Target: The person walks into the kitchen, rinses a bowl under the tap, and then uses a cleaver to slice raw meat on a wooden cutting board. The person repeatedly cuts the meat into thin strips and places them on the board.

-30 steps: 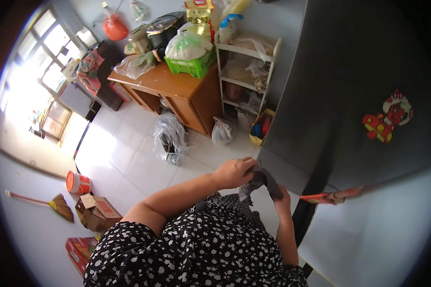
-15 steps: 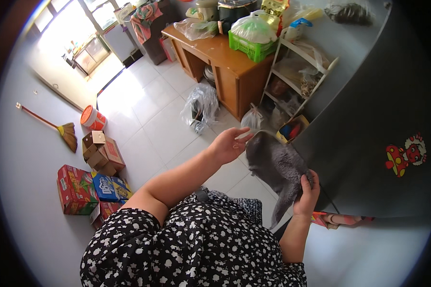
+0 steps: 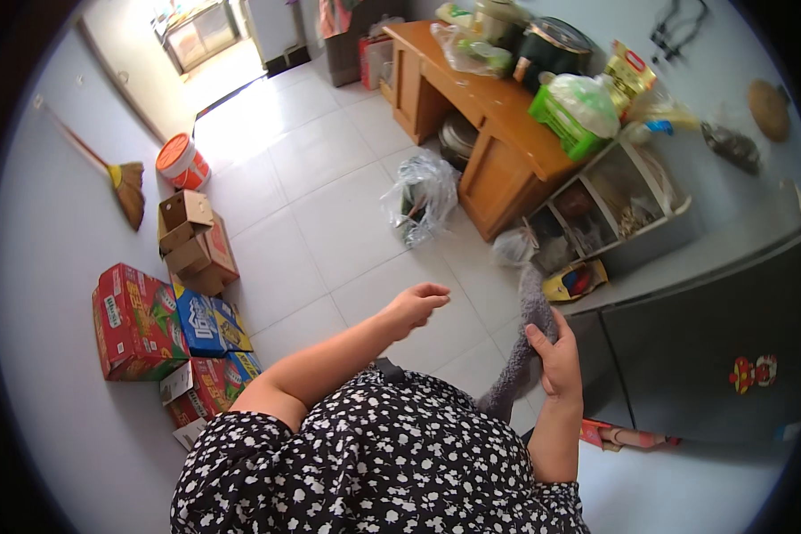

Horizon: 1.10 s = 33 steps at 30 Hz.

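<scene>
A grey fuzzy cloth (image 3: 534,316) hangs in a narrow, bunched strip from my right hand (image 3: 558,356). The thumb and fingers are closed on its middle. Its upper end reaches toward the yellow box by the shelf, and its lower end drops beside my patterned shirt. My left hand (image 3: 416,308) is held apart from the cloth, in front of my belly over the tiled floor. Its fingers are curled together, and nothing shows in them.
A wooden desk (image 3: 516,173) carries pots, bags and a green basket (image 3: 568,125). Beside it lie a shelf rack (image 3: 610,205) and a dark fridge (image 3: 685,347). A plastic bag (image 3: 421,198) sits on the floor. Cartons (image 3: 138,322), a bucket (image 3: 183,162) and a broom (image 3: 128,191) line the left wall.
My left hand has drawn back from the cloth and its fingers have curled. The cloth, spread wide before, now hangs narrow from my right hand. The view has turned and shifted.
</scene>
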Each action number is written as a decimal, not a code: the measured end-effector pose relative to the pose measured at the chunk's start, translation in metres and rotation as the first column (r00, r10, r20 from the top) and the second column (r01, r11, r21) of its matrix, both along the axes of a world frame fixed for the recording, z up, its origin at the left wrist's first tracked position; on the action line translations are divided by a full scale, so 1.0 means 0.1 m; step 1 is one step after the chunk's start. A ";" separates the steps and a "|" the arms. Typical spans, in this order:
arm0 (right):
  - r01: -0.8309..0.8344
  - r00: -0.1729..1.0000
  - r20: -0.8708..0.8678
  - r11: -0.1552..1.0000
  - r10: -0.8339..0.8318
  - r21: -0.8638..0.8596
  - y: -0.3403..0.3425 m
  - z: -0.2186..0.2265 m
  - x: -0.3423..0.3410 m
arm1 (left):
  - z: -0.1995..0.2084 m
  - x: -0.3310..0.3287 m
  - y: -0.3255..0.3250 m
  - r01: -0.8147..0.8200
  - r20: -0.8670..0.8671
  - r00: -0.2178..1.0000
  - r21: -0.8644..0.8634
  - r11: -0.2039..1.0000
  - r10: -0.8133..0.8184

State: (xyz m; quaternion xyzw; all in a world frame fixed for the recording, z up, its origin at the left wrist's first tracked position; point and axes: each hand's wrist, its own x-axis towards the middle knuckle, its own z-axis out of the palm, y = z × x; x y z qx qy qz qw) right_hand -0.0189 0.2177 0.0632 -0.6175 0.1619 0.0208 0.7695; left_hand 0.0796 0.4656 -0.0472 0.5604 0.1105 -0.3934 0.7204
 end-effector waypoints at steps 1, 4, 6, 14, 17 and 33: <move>-0.080 0.997 0.005 0.997 0.080 0.001 0.18 0.08 0.13 | -0.14 0.08 0.31 0.026 0.049 0.998 0.060 0.998 -0.029; -0.291 0.956 0.049 0.957 0.290 0.015 0.63 0.31 0.53 | -0.50 0.22 1.00 -0.155 0.541 0.841 0.251 0.956 -0.006; -0.386 0.919 0.095 0.922 0.384 0.011 0.88 0.48 0.76 | -0.36 0.33 1.32 -0.250 0.618 0.784 0.223 0.942 0.062; -0.597 0.794 0.268 0.782 0.545 0.178 1.31 0.63 1.75 | -0.08 0.83 2.05 -0.352 0.556 0.769 -0.046 0.935 0.317; -0.441 0.897 0.137 0.847 0.419 0.296 1.30 0.15 2.23 | 0.16 1.06 2.22 -0.499 0.427 0.765 -0.080 0.863 0.482; -0.695 0.716 0.054 0.704 0.696 0.148 2.60 -0.51 6.02 | 0.22 3.76 3.45 -0.585 0.567 0.752 0.338 0.737 0.337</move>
